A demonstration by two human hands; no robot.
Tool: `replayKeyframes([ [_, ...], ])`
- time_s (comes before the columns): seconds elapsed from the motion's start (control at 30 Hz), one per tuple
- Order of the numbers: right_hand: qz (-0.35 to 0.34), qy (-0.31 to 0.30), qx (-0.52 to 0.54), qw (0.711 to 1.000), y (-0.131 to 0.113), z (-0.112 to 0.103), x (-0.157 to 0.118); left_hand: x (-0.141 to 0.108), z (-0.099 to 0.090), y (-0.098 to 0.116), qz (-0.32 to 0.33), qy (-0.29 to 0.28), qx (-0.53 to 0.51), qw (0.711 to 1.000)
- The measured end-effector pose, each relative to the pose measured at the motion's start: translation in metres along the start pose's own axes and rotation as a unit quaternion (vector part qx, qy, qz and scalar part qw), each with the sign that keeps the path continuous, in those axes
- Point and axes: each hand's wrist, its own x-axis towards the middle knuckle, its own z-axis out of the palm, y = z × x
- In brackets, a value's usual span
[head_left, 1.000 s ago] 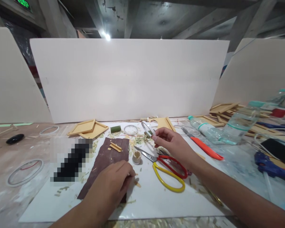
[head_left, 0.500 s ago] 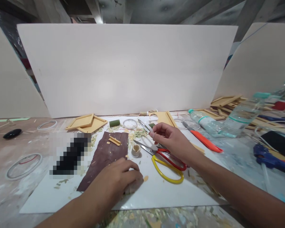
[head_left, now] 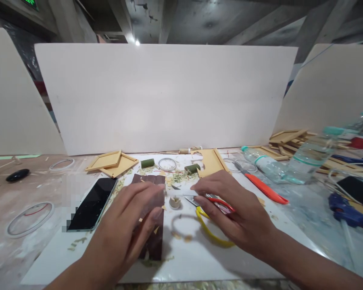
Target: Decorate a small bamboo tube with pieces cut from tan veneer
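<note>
My left hand [head_left: 130, 217] hovers over a brown sheet [head_left: 156, 237], fingers bent around something I cannot make out. My right hand [head_left: 238, 205] is curled above the scissors [head_left: 213, 231] with red and yellow handles, its fingertips together on something too faint to name. A thin, clear line seems to run between the two hands, and a ring-shaped shadow falls on the white board [head_left: 184, 257] beneath. Between the hands stands a small pale hollow cylinder [head_left: 174, 202]. Behind it lie green shavings and a short green tube [head_left: 192, 168].
Left of the sheet lies a phone [head_left: 93, 203]. Hexagonal wooden trays [head_left: 104, 161] rest at the back left, before an upright white panel [head_left: 169, 96]. To the right are an orange-handled tool [head_left: 266, 189], plastic bottles [head_left: 311, 157] and a blue glue gun [head_left: 346, 209].
Both hands have lifted off the board area, the left rising over the brown sheet. My right hand has come down and no longer shows the slim pointed tool. The camera view has shifted slightly.
</note>
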Motion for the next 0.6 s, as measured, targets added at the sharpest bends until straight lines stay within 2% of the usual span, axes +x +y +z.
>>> replayKeyframes([
  [0.1, 0.045, -0.058, 0.046, 0.996, -0.007, -0.002, 0.002, -0.004, 0.002, 0.002, 0.009, -0.023, -0.048, 0.999],
  [0.2, 0.133, -0.140, 0.106, 0.975, -0.012, 0.001, 0.002, -0.007, 0.006, 0.002, 0.018, -0.048, -0.088, 0.995],
  [0.27, 0.164, -0.176, 0.133, 0.962, -0.013, 0.004, 0.001, -0.008, 0.007, 0.002, 0.024, -0.059, -0.098, 0.993],
  [0.37, 0.177, -0.194, 0.151, 0.953, -0.014, 0.008, 0.000, -0.008, 0.008, 0.002, 0.030, -0.066, -0.100, 0.992],
  [0.6, 0.190, -0.187, 0.157, 0.951, -0.013, 0.009, 0.000, -0.006, 0.005, 0.003, 0.001, -0.068, -0.113, 0.991],
])
